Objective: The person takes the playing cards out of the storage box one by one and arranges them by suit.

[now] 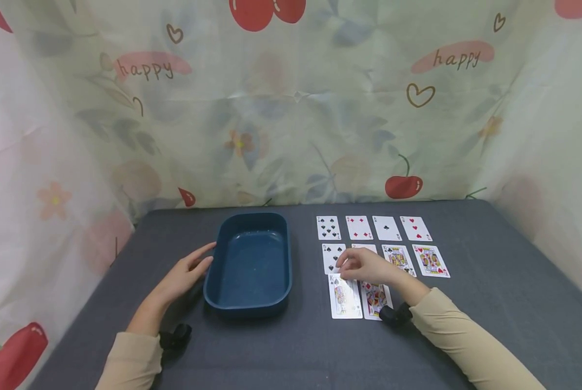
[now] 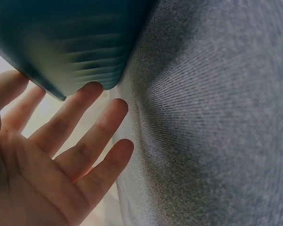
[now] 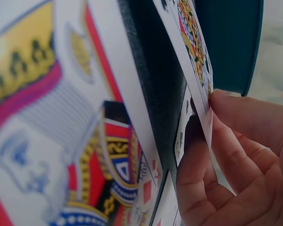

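My right hand pinches a king of spades by its upper edge, thumb on the face side and fingers behind. In the right wrist view this card stands tilted up from the cloth. Close beside it, a red-suited diamond face card lies partly under my wrist. A spade card and a red card, mostly hidden by the hand, lie just beyond. My left hand rests with spread fingers at the left rim of a deep blue rectangular tray, which holds nothing visible.
Face-up cards lie in rows right of the tray, with an ace of clubs and a heart card at the back. Two more face cards lie right of my hand, one of them a heart. A printed curtain encloses the grey-clothed table.
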Motion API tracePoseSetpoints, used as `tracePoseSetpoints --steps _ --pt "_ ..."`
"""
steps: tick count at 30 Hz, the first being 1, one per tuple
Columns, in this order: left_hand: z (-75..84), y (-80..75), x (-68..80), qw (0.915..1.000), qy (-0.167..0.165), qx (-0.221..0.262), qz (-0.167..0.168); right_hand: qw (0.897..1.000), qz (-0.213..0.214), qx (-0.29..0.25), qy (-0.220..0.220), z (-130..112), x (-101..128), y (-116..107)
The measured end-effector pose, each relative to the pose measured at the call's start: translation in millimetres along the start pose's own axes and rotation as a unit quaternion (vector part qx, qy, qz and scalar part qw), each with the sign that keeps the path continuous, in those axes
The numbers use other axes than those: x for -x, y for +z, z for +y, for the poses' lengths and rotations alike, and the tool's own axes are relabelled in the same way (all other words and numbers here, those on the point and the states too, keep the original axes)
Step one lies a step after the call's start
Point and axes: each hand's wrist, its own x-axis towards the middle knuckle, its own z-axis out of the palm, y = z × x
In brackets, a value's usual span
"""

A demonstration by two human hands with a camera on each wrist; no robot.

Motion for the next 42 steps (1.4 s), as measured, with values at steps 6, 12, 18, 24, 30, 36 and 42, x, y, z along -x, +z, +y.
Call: tracePoseSetpoints --steps 6,12,18,24,30,36,42 --pt "-0.1 -1.1 -0.6 1.0000 0.001 -0.006 0.003 1.000 0.012 0.019 -0.014 0 0 3" --pt "0.1 -0.4 -0.3 1.0000 -0.003 -0.009 0.002 0.999 0.028 0.043 -0.012 0 0 5" --pt "-0.1 0.1 -1.0 0.9999 0.000 -0.012 0.002 0.998 0.042 0.056 0.004 -1 1 5" --pt "-0.3 0.2 -0.9 0.9999 0.003 -0.011 0.001 0.997 0.044 0.058 0.011 -1 1 5" --pt "0.7 0.5 -1.2 0.9999 -0.001 -0.013 -0.002 0.997 0.050 0.061 0.012 -1 4 2" --pt "4.8 -2.3 -0.4 0.9993 0.006 -0.036 -0.004 0.994 0.076 0.074 -0.017 -8 10 -17" --pt "13.5 -10.6 -2.7 0.9946 0.024 -0.101 -0.001 0.988 0.129 0.087 -0.016 -25 19 -44"
